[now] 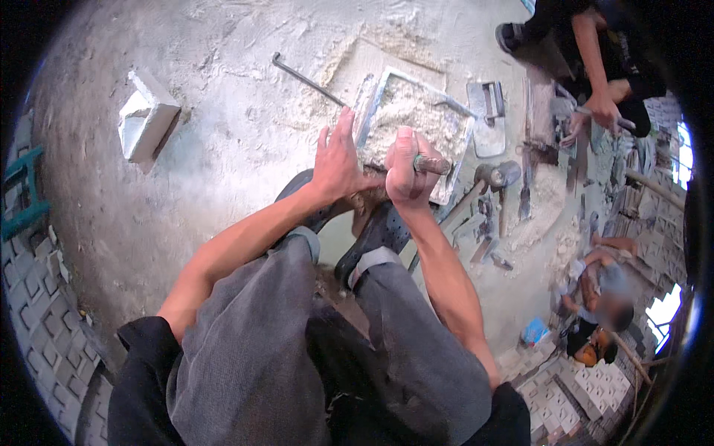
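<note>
Gripping a short handle (433, 164), the right hand (409, 177) is fisted, thumb uppermost, at the centre of the picture – the tool's far end is hidden. Beside it, the left hand (338, 165) is spread, apparently holding nothing; whether it touches the tray cannot be told. Both are at the lower edge of the tray (373, 110), just above centre, which holds crumbly white mix (418, 113). The step looks like working that mix; the next move would call for a firm right grip and a steadying left. Close below, dark shoes (378, 232) crowd the space. A rod (309, 80) lies upper left of the hands; right of the tray are a float (487, 123) and a mallet (498, 175). Farther out: a white block (151, 119) at upper left, a co-worker's hand (604, 110) at upper right.
</note>
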### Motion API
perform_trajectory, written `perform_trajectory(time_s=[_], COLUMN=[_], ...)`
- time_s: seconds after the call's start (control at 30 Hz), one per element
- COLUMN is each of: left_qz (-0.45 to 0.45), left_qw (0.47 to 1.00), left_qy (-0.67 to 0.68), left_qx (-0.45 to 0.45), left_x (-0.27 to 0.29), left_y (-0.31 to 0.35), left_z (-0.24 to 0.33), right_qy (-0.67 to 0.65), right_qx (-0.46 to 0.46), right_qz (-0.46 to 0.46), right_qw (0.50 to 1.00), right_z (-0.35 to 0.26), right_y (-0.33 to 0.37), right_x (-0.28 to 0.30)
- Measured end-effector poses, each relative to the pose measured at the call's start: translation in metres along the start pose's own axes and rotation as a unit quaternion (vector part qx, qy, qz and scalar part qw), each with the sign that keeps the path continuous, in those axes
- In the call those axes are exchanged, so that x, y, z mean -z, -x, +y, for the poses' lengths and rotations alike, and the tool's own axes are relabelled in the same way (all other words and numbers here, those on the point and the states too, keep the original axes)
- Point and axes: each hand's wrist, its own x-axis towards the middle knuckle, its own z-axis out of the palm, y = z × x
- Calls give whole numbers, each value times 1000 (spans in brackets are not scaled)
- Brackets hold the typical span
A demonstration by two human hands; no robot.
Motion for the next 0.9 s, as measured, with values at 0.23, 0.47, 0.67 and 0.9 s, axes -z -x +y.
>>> perform_trajectory(time_s=[0.23,0.47,0.67,0.9], left_qz=[35,15,-51,-62], left_qw=[999,1000,998,998], left_qy=[-18,-1,-16,13], left_qx=[-26,-12,31,1], left_x=[1,8,13,21], left_y=[-2,-2,-8,-20], left_z=[2,7,12,19], right_qy=[0,-85,-132,-239], right_qx=[-12,-81,-130,-165], right_qz=[15,21,49,87], right_qw=[1000,993,981,953], right_z=[-3,-25,2,-34], right_y=[3,0,-9,-13], right_x=[-1,7,8,33])
